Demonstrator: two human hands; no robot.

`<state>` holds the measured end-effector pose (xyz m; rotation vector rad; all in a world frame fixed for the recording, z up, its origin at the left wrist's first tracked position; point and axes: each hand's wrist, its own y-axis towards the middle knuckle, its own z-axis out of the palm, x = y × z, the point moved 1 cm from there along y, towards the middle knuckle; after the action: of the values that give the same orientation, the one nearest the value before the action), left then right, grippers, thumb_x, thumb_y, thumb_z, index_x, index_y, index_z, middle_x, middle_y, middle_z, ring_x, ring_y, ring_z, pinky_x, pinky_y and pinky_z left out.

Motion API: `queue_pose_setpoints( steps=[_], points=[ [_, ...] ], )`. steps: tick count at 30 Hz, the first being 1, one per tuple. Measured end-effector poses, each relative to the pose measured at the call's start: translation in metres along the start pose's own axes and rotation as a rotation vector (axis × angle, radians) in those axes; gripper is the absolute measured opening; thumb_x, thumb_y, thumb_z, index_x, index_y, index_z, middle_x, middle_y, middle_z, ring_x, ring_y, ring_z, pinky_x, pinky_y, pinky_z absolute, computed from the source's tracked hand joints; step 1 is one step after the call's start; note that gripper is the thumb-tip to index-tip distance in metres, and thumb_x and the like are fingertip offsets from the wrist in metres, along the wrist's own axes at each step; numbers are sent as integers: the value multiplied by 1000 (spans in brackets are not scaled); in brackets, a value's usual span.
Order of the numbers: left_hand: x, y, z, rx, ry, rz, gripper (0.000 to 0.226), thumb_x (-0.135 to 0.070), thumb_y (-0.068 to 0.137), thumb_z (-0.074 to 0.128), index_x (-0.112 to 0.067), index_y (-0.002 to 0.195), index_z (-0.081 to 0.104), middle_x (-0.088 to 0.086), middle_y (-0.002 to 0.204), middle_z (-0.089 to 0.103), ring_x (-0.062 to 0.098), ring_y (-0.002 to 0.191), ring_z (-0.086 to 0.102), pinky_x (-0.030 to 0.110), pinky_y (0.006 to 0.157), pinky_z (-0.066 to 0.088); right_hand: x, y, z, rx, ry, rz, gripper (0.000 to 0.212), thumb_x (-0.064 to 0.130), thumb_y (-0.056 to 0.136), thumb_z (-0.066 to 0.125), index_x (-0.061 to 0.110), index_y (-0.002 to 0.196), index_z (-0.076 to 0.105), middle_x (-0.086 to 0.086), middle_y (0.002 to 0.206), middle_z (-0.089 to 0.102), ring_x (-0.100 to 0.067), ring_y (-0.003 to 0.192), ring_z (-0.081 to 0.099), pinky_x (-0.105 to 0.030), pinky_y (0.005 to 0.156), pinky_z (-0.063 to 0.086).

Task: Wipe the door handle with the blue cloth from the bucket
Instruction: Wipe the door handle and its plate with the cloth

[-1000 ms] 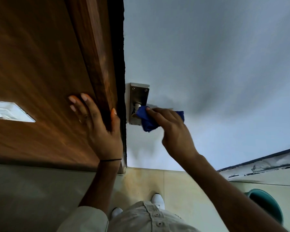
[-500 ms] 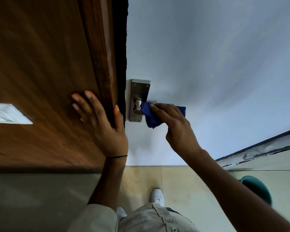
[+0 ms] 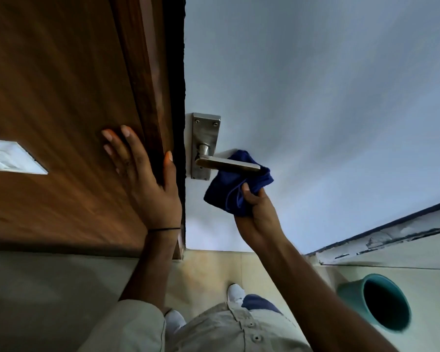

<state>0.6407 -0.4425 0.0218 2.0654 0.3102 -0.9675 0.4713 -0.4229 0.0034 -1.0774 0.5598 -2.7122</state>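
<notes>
A steel lever door handle (image 3: 226,164) on a steel backplate (image 3: 204,130) sticks out from the pale blue door face. The blue cloth (image 3: 233,189) hangs bunched under and behind the lever, touching its outer end. My right hand (image 3: 258,212) grips the cloth from below, just under the lever. My left hand (image 3: 145,179) lies flat on the brown wooden door frame, with the thumb hooked over the frame's edge and fingers spread. The teal bucket (image 3: 381,303) stands on the floor at the lower right.
The brown wooden frame (image 3: 61,123) fills the left side, with a white switch plate (image 3: 8,157) on it. Beige floor tiles (image 3: 214,270) lie below, where my white shoes (image 3: 235,292) stand. A chipped pale ledge (image 3: 391,237) runs along the right.
My right hand has slid with the cloth from the handle's neck, over the lever, down to below its outer end. The lever is now uncovered. My left hand stayed on the frame.
</notes>
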Motion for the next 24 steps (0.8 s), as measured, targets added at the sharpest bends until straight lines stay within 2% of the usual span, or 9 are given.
queue_pose_setpoints(
  steps=[6,11,13,14,15,16,18,21,24],
  points=[
    [-5,-5,0,-37,-10,-65,74,-33,98,57,-6,153,16,20,162,9,31,152,8,48,124,19,10,11,-22,215,-15,269,34,1,97,40,11,126,57,-9,118,68,-22,102,70,-33,83,60],
    [-2,-36,4,-126,206,-281,81,-54,90,53,-21,154,17,6,163,18,23,150,19,49,123,19,16,21,-52,207,-133,477,33,8,95,50,5,128,58,-16,126,64,-31,118,60,-41,101,49],
    [-5,-65,7,-175,-15,-560,75,-54,90,55,-17,150,30,8,150,43,7,133,44,32,114,34,19,24,-53,247,-184,547,28,13,95,55,7,121,62,-15,122,67,-31,119,60,-41,106,46],
    [-6,-81,9,-152,-160,-711,70,-55,89,57,-12,142,41,7,131,58,-5,110,56,22,101,41,19,25,-51,278,-205,567,28,13,94,57,7,120,63,-15,122,68,-31,119,60,-42,108,44],
    [-9,-95,11,-80,-309,-845,73,-65,83,58,-9,129,52,1,109,62,-11,88,59,19,90,44,20,26,-49,311,-224,574,29,10,93,58,7,121,63,-16,122,68,-32,118,61,-44,109,44],
    [-8,-109,14,22,-437,-975,79,-77,72,57,-12,118,58,-3,100,62,-9,81,61,22,88,47,19,27,-47,349,-247,569,32,7,91,59,6,122,62,-17,123,68,-33,117,62,-46,109,44],
    [-12,-128,23,162,-722,-1188,82,-77,74,55,-13,125,56,5,116,64,10,100,62,38,99,48,16,28,-44,400,-358,534,35,2,88,59,4,123,60,-18,120,69,-34,113,64,-49,105,48],
    [-29,-141,41,124,-1115,-1356,86,-63,80,56,-9,145,38,18,138,51,34,127,49,50,114,33,11,26,-41,431,-685,374,31,2,85,61,8,116,61,-15,109,72,-34,104,68,-50,95,55],
    [-33,-153,39,76,-1084,-1250,63,-46,94,42,-11,146,39,11,137,58,26,127,56,42,105,49,9,22,-42,468,-808,274,31,4,84,61,10,115,61,-15,109,71,-30,102,69,-48,92,57]
  ],
)
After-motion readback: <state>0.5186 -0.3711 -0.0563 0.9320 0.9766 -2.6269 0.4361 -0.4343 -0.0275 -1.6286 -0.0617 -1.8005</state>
